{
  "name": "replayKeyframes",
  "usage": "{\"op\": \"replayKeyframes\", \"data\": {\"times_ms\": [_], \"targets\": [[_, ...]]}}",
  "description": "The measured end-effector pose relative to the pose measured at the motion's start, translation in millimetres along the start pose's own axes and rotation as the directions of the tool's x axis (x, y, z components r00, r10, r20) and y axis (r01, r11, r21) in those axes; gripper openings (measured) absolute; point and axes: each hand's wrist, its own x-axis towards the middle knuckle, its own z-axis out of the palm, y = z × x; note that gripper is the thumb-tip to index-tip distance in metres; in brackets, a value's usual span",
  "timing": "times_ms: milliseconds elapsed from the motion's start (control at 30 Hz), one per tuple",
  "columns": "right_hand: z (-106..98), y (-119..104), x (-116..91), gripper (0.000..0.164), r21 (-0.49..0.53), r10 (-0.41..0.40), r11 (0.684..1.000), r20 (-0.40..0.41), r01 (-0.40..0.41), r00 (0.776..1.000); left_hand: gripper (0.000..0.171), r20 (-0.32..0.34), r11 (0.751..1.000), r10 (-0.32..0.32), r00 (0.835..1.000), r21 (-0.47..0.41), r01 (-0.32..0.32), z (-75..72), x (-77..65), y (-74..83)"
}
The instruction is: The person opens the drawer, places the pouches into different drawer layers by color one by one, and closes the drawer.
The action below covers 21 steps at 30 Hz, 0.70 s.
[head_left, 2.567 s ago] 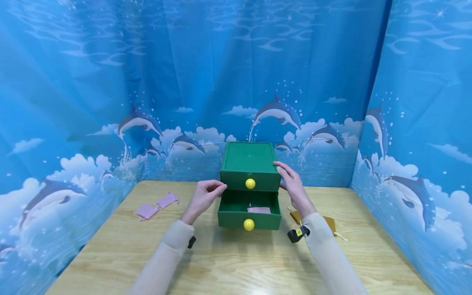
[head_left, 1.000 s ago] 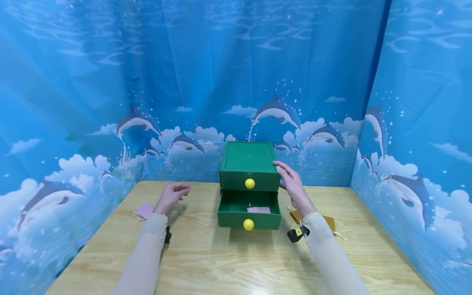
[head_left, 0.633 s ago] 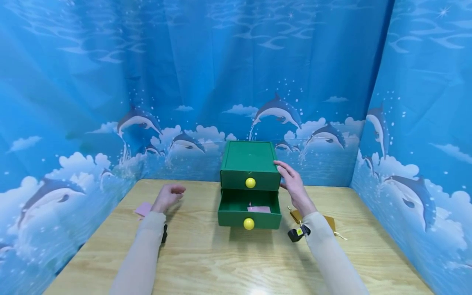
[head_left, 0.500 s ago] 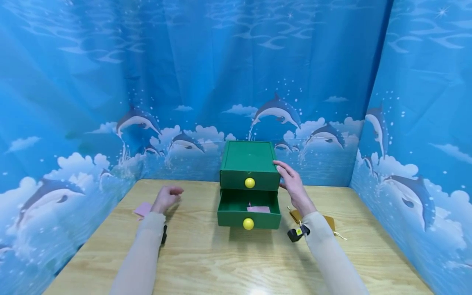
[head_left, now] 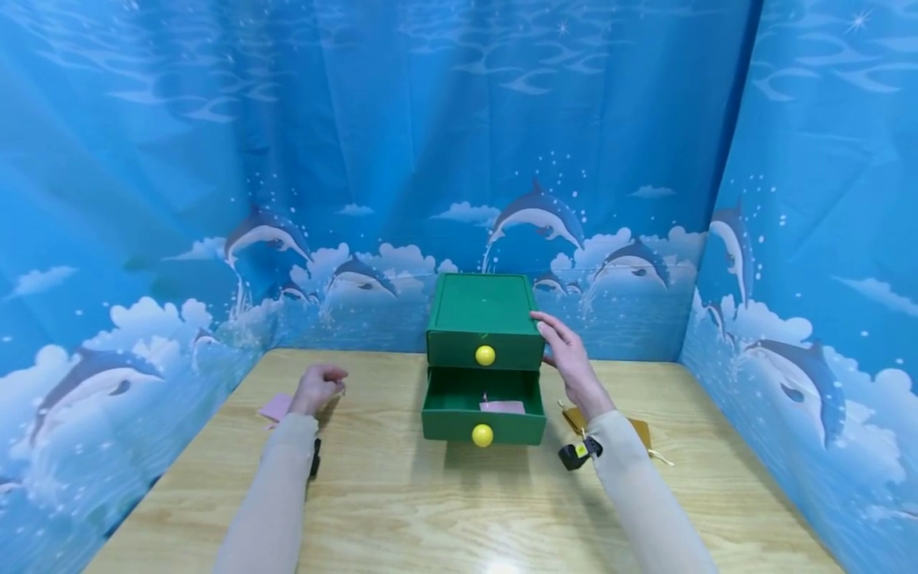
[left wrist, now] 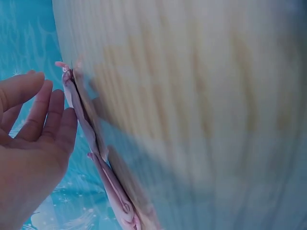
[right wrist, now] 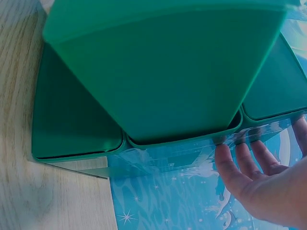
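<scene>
L hand (head_left: 315, 389): fingers loose, grip nothing | pink drawstring pouch (left wrist: 85, 122) by fingertips; prob. soft, light, pinch mid | R hand (head_left: 571, 363): fingers out, tips on green drawer box (head_left: 484, 303)

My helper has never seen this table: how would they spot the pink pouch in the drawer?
On the wooden table stands a green drawer unit. Look into its pulled-out drawer. The pink pouch lies inside it, unlike the other pink pouches, which lie on the table.
</scene>
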Motion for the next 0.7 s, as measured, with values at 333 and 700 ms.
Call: {"op": "replayKeyframes", "data": {"times_ms": [333,700], "targets": [[-0.3,-0.5,-0.5,0.053,-0.003,0.006,1.000,-0.002,-0.006,1.000,0.045,0.038,1.000,-0.017,0.999,0.024,0.016,2.1,-0.5,-2.5],[0.1,-1.2,-1.5,0.052,0.004,0.004,1.000,0.002,-0.004,1.000,0.052,0.167,0.999,-0.016,0.986,-0.027,0.021,1.6,-3.9,-1.1]]}}
